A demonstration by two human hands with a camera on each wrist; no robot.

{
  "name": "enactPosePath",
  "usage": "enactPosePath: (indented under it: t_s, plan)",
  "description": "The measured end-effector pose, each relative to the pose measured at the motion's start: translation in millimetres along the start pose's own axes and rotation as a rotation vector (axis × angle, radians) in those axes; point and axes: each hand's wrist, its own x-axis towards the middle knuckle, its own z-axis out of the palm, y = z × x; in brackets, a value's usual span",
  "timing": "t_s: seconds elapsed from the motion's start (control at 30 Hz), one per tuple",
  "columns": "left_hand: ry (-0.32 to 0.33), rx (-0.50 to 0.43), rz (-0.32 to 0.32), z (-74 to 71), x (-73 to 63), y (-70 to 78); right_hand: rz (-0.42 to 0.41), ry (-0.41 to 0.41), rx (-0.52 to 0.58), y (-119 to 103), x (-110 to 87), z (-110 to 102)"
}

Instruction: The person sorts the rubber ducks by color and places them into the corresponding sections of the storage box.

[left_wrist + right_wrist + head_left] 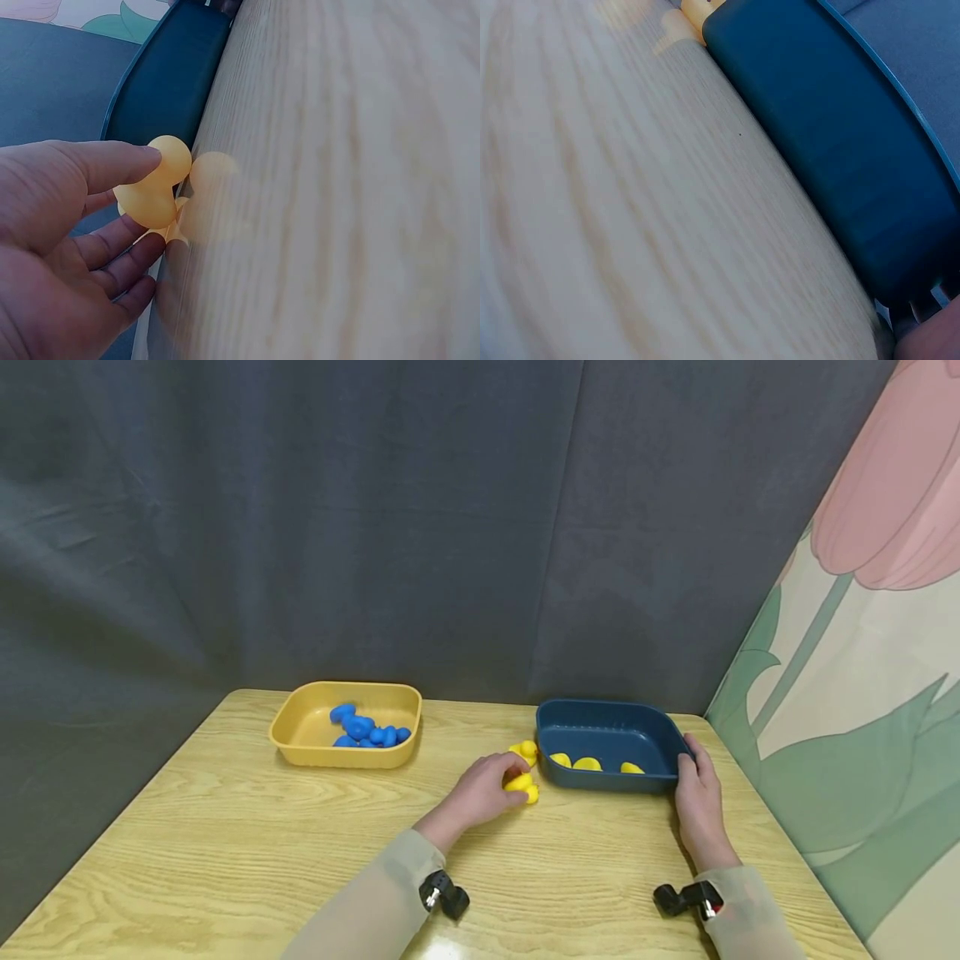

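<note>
My left hand (487,787) pinches a small yellow toy duck (531,793) between thumb and fingers, low over the table. In the left wrist view, the thumb lies along the duck (154,206) and the other fingers are beneath it. Just behind it, another yellow duck (528,750) is on the table, beside the dark blue bin (607,783). Several yellow pieces (587,764) show inside that bin, partly hidden by its front wall. With my right hand (699,793) I hold the bin's right end; only a bit of that hand shows in the right wrist view.
A yellow bin (341,758) with several blue toy pieces (360,727) stands at the back left of the wooden table (225,843). Behind the table hangs a dark grey curtain (420,527). A flower-patterned panel (862,693) borders the right side.
</note>
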Motion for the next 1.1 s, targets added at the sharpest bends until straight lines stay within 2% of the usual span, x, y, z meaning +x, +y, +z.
enactPosePath:
  t_s: [0.37, 0.57, 0.83, 1.1]
  plan:
    - [0.002, -0.023, 0.0, -6.0, 0.7, 4.8, -0.003, 0.009, 0.012, 1.2, 2.0, -1.2]
    - [0.048, -0.057, 0.003, -12.7, 3.3, 8.3, 0.003, 0.003, 0.023, 3.2, 3.7, -1.7]
    - [0.14, -0.071, 0.057, -18.9, 14.7, 21.7, 0.012, 0.005, 0.024, 2.5, 3.1, -2.3]
    - [0.2, -0.078, 0.049, -17.2, 23.0, 36.3, 0.012, 0.001, 0.034, 1.7, 2.6, -0.6]
